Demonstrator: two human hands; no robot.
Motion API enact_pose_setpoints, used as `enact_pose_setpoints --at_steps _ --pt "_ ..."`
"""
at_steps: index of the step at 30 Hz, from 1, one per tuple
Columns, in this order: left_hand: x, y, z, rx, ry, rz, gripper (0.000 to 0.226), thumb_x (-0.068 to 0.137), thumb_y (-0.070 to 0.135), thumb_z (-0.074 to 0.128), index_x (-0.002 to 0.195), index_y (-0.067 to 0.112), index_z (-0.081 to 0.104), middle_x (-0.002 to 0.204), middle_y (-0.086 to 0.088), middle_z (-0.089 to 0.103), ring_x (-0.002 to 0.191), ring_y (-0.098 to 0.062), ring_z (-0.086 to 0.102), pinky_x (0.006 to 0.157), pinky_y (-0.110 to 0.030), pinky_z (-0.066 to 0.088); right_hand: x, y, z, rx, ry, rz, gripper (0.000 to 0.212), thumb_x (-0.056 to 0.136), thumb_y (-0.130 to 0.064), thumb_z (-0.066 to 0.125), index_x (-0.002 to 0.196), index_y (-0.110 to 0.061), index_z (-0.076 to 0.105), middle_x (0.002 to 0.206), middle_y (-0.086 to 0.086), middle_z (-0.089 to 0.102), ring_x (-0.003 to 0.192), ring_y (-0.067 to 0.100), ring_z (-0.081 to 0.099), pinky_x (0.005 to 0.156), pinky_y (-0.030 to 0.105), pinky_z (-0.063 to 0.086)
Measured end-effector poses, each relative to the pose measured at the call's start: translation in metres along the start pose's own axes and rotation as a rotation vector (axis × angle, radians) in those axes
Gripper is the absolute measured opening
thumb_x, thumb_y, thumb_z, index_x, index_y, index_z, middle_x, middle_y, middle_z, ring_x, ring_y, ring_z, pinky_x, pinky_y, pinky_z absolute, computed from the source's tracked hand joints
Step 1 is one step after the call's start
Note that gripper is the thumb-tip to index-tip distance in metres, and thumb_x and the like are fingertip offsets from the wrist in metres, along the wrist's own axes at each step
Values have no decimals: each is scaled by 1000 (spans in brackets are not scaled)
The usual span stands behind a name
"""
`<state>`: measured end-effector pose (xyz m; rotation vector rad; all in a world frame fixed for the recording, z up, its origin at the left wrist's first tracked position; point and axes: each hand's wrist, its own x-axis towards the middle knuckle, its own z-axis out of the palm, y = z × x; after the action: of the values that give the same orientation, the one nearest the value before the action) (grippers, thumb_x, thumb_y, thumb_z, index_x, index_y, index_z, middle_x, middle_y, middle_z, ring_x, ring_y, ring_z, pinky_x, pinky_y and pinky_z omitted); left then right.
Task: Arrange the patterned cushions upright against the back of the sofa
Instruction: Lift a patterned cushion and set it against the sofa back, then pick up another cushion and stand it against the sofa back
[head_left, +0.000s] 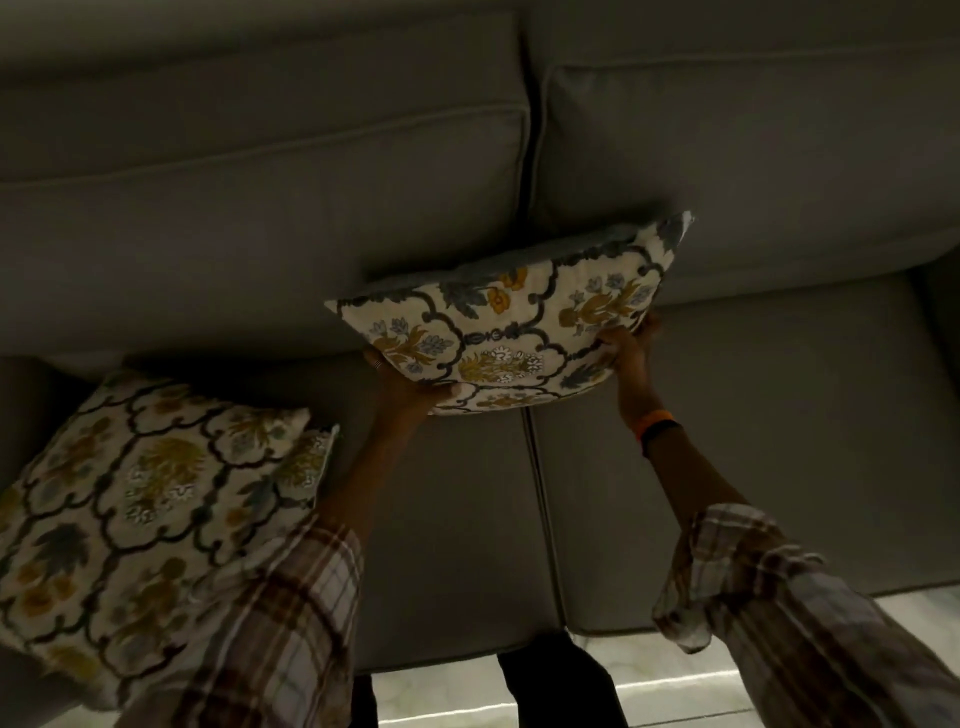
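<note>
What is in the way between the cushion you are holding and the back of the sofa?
Nothing visible. The left hand and right hand hold the cushion right by the sofa back. The other cushions lie off to the left on the seat.

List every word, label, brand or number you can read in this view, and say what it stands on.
None: no readable text shows anywhere in this view.
The held cushion, gripped by the left hand and right hand, carries only floral print.
The lower cushion likewise carries only floral print.
The sofa is plain grey.
The orange wristband shows no legible marking.
</note>
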<state>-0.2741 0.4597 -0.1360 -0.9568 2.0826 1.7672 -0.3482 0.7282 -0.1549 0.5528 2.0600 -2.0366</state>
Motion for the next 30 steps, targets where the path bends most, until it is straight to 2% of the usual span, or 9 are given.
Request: enact_pose_setpoints --at_steps 3,8,11,12,15,17,21,24,30 --pt "6 -4 9 19 70 -33 128 74 2 83 153 4 -18 167 -15 -1 152 -23 11 122 -34 11 8 9 0 11 1 15 65 85 -23 61 141 -6 34 128 5 59 99 11 65 71 21 57" --pt "10 -10 9 69 166 130 124 69 -3 87 152 0 -5 158 -13 19 139 -13 23 102 3 22 4 9 2 68 51 -13 52 86 -19 57 132 -16 34 120 -4 57 96 5 63 69 17 56" --pt "8 -19 -5 121 57 179 116 60 28 91 149 26 17 150 -2 39 137 -18 43 119 -42 37 -10 12 5 22 75 -53 54 95 -16 56 142 -12 31 136 7 51 108 9 60 77 16 55" --pt "5 -20 -11 165 35 137 113 64 30 89 151 22 19 153 -8 39 140 -25 42 120 -45 34 -18 14 8 41 100 -47 54 97 -16 57 144 -11 30 141 10 48 114 9 58 86 17 55" --pt "-7 -31 -25 405 8 56 109 81 33 80 157 8 5 165 -21 10 152 -37 15 122 -42 19 -58 33 26 -140 277 -33 66 97 -36 61 150 -8 34 151 15 42 132 20 48 114 39 45" --pt "-21 -45 -48 497 8 152 104 82 40 78 158 18 10 165 -17 12 151 -38 17 122 -50 24 -97 49 47 -492 382 -49 79 91 -57 58 150 -8 39 151 17 45 137 29 43 116 51 37" --pt "-50 -72 -131 870 87 456 85 84 45 68 154 19 26 158 -16 32 147 -36 29 117 -60 32 -174 73 120 -886 134 -68 86 89 -52 62 156 -5 35 161 19 36 148 39 33 119 56 28" --pt "-59 -84 -210 949 110 467 78 88 49 55 153 17 26 157 -17 34 147 -37 29 119 -61 27 -231 85 204 -862 -41 -49 85 91 -45 68 157 -4 34 163 20 34 151 40 32 120 59 32" --pt "-37 -113 -375 798 222 183 94 86 56 59 156 12 16 163 -19 19 150 -37 19 125 -52 8 -310 99 358 -506 -149 177 92 98 -46 66 165 -11 14 172 13 18 158 32 20 127 50 26"
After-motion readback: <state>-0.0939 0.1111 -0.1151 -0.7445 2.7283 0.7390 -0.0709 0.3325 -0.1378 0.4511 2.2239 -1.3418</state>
